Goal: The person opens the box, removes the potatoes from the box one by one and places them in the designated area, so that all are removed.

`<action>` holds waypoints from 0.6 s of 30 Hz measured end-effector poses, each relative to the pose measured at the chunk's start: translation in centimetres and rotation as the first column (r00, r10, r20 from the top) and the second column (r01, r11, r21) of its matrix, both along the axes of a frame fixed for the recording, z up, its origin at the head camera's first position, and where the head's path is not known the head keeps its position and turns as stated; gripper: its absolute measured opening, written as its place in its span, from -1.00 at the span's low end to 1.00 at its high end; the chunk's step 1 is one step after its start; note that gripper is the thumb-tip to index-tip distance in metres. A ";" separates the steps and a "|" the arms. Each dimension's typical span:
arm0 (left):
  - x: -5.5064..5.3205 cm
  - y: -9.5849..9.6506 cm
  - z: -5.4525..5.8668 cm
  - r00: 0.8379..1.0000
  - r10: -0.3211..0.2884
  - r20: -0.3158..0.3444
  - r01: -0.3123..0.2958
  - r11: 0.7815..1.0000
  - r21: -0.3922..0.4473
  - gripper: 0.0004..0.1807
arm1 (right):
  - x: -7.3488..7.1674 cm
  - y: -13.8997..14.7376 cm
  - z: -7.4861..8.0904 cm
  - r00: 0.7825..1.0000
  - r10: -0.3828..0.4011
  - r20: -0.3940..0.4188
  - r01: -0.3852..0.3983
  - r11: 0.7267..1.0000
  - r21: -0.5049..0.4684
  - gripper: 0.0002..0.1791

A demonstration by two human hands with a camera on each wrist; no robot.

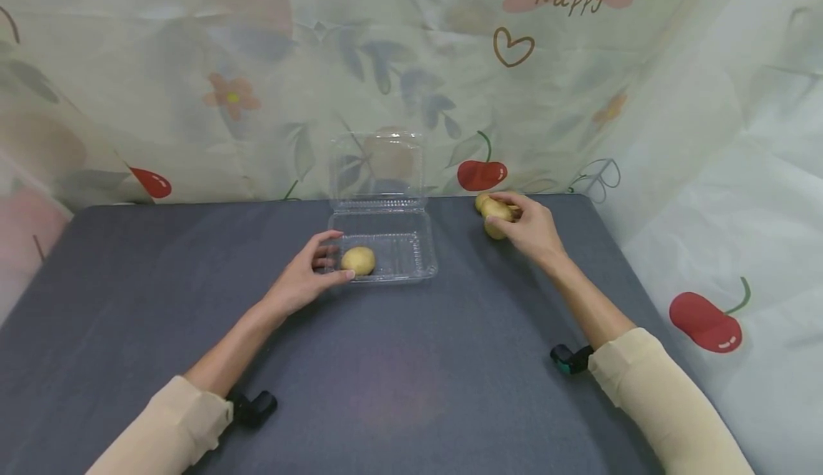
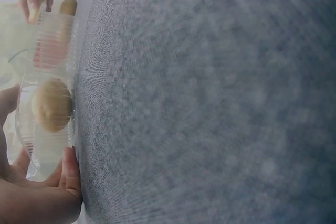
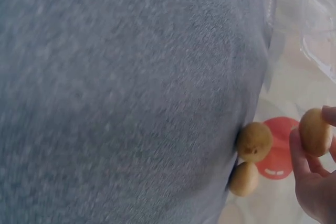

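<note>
A clear plastic clamshell container (image 1: 421, 246) stands on the table with its lid (image 1: 377, 168) raised. Inside its left end lies one potato (image 1: 358, 261), seen through the wall in the left wrist view as a pale round potato (image 2: 52, 105). My left hand (image 1: 307, 273) holds the container's left side, thumb at the front and fingers farther back. Right of the container, my right hand (image 1: 529, 231) pinches a potato (image 3: 315, 132) between thumb and fingers, lifted off the table. Close by rest two more potatoes, a browner potato (image 3: 254, 141) and a paler potato (image 3: 244, 179).
The dark grey tabletop (image 1: 411, 368) reaches back to a hanging patterned curtain (image 1: 379, 53), close behind the raised lid. Another white curtain (image 1: 739, 196) hangs along the right edge. Black wrist devices (image 1: 256, 409) sit by both sleeves.
</note>
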State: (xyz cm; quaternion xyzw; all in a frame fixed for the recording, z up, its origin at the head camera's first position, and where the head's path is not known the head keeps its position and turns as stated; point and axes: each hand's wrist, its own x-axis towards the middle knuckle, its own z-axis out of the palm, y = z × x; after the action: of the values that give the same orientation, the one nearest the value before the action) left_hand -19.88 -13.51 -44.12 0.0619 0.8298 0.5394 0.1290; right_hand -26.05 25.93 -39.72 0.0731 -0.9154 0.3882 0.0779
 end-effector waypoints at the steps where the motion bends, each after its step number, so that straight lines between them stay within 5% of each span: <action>1: 0.0 0.0 0.0 1.000 -0.001 0.000 0.001 1.000 -0.001 -0.14 | 0.0 0.1 0.0 1.000 -0.005 -0.003 0.005 1.000 0.010 -0.55; 18: -0.1 -0.1 0.0 1.000 -0.005 -0.006 0.005 1.000 -0.006 -0.14 | -0.4 2.7 -1.2 0.998 -0.053 -0.026 0.054 0.998 0.034 -0.51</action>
State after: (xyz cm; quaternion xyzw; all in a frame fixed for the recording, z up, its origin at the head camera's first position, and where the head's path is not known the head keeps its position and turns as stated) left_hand -19.97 -13.62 -44.17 0.0652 0.8318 0.5362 0.1280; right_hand -26.46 28.63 -40.91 0.0548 -0.9225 0.3692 0.0983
